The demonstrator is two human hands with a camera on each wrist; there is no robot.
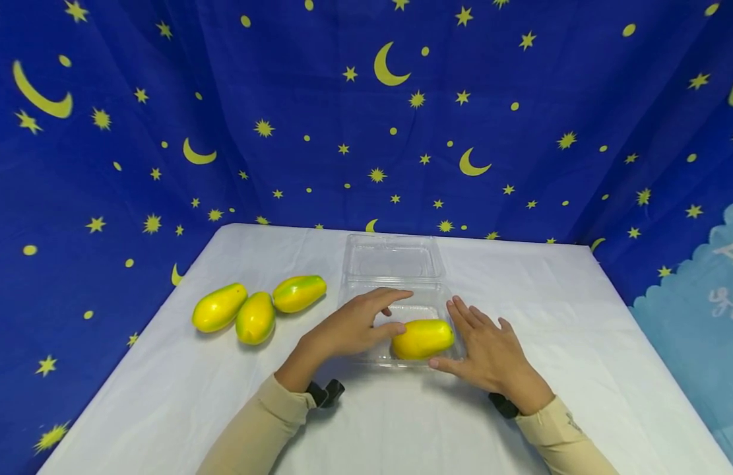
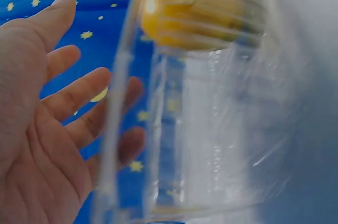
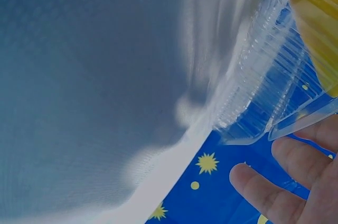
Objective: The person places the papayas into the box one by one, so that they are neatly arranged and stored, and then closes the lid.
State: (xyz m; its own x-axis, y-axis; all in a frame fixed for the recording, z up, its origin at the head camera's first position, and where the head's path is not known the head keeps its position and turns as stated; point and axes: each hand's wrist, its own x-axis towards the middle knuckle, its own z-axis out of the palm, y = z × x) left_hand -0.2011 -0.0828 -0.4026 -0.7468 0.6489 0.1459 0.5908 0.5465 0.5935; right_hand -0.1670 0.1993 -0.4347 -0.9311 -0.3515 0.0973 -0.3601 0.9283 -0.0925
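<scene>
One yellow-green papaya (image 1: 423,339) lies in the front right part of a clear plastic clamshell box (image 1: 372,359), whose lid (image 1: 393,256) is folded back. Over the box's left side reaches my left hand (image 1: 360,323), its fingers spread and its thumb tip at the papaya's left end. My right hand (image 1: 491,349) is at the box's right edge with straight fingers, the thumb near the papaya's lower right. In the left wrist view the papaya (image 2: 190,12) shows through the clear wall, the left hand's fingers loosely extended beside it. The right wrist view has the right fingers (image 3: 301,160) beside the box (image 3: 259,102).
Three more papayas lie together on the left of the white-covered table (image 1: 580,343): one at the far left (image 1: 220,308), one in the middle (image 1: 256,318) and one nearer the box (image 1: 299,293). A blue curtain (image 1: 318,99) with stars and moons stands behind the table.
</scene>
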